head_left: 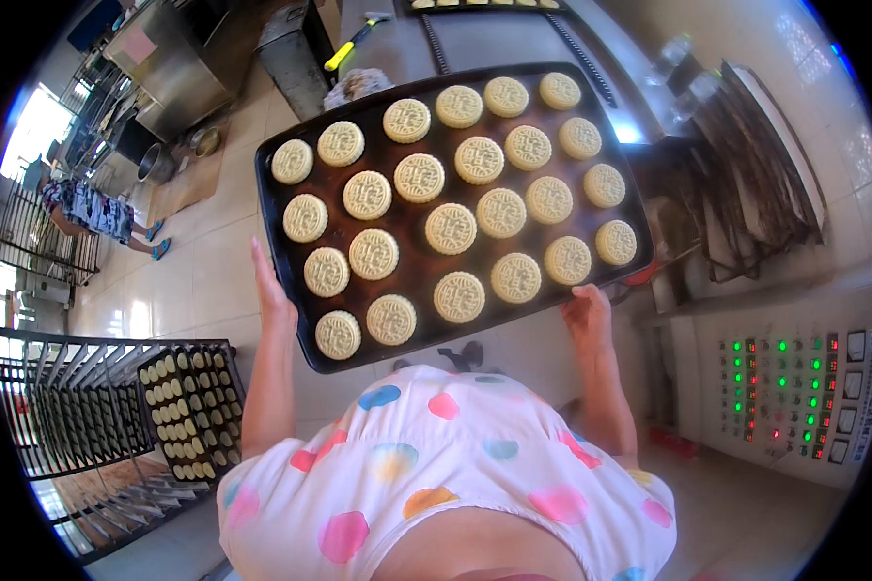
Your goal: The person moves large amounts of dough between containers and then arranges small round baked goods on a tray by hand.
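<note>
A dark baking tray (pixel 417 271) with several rows of pale, round pastries (pixel 454 229), stamped on top, is held out in front of my body. My left hand (pixel 271 286) grips its left side, fingers reaching along the edge and partly hidden. At the lower right corner, my right hand (pixel 586 310) holds it with the thumb at the rim and other fingers curled underneath.
A steel counter (pixel 465 44) ahead holds another tray, a yellow-handled scraper (pixel 349 46) and a crumpled cloth (pixel 357 85). A rack (pixel 77 387) with loaded trays stands lower left. A lit control panel (pixel 790 387) is at right. A person (pixel 87 213) stands at left.
</note>
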`<state>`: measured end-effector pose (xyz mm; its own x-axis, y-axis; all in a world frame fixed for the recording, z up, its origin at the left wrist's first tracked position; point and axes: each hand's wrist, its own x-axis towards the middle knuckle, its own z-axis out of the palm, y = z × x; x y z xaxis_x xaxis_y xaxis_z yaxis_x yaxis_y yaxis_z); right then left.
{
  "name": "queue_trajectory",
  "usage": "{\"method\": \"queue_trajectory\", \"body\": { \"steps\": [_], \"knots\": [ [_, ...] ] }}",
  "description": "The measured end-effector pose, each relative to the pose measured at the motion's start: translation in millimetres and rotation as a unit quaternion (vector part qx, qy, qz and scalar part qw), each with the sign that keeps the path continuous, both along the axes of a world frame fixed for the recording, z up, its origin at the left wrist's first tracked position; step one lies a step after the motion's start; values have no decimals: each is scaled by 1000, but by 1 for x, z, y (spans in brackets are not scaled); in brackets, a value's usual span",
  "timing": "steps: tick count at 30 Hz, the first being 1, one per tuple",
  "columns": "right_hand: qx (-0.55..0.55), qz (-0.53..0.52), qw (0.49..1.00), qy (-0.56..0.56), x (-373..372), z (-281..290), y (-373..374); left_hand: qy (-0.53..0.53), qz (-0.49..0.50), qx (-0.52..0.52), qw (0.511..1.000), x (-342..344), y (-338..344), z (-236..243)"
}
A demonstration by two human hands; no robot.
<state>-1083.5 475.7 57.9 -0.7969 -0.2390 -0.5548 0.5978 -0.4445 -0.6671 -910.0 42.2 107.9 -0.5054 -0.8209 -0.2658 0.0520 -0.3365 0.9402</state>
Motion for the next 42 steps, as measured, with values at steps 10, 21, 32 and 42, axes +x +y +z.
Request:
{"method": "queue_trajectory", "body": {
  "steps": [10, 21, 32, 42],
  "knots": [
    [-50, -48, 994, 90, -77, 25, 43, 39, -130, 125, 983, -122, 19, 45],
    [11, -65, 994, 87, -73, 34, -26, -2, -177, 156, 972, -167, -32, -10],
    [-85, 14, 996, 8, -106, -52, -47, -135, -133, -59, 980, -183, -76, -48],
    [132, 402, 906, -20, -147, 7, -27, -127, -118, 1, 985, -184, -89, -78]
  ]
}}
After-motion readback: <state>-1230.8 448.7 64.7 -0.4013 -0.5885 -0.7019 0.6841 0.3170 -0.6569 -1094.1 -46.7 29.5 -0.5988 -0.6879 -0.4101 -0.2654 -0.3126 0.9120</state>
